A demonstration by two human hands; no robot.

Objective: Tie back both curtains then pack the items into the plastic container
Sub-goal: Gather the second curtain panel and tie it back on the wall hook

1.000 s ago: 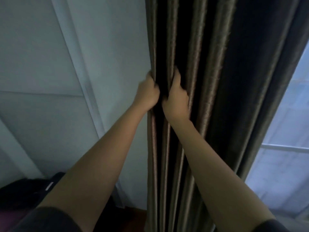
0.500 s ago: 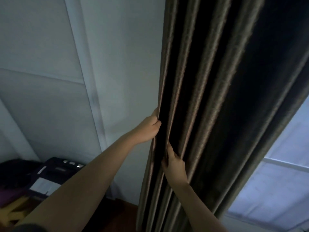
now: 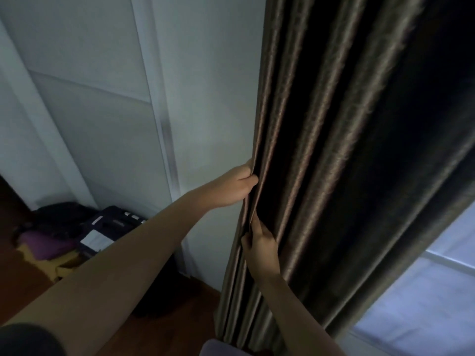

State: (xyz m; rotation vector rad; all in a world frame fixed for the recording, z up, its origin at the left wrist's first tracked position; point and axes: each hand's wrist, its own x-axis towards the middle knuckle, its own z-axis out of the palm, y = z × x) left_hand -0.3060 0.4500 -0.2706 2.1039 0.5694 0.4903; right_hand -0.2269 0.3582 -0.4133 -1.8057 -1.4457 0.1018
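left hand (image 3: 235, 187) grips curtain (image 3: 334, 155) edge | right hand (image 3: 262, 244) pinches fold – just below

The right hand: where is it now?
In the head view, the right hand pinches a fold at the left edge of the curtain, just below the left hand.

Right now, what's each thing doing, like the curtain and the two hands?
Curtain: hanging in bunched folds, with no tie around it.
Left hand: grips the curtain's edge.
Right hand: pinches a fold lower down.
Window: partly uncovered, pale light showing.
Dark case: lying low at the left; open or closed, cannot tell.
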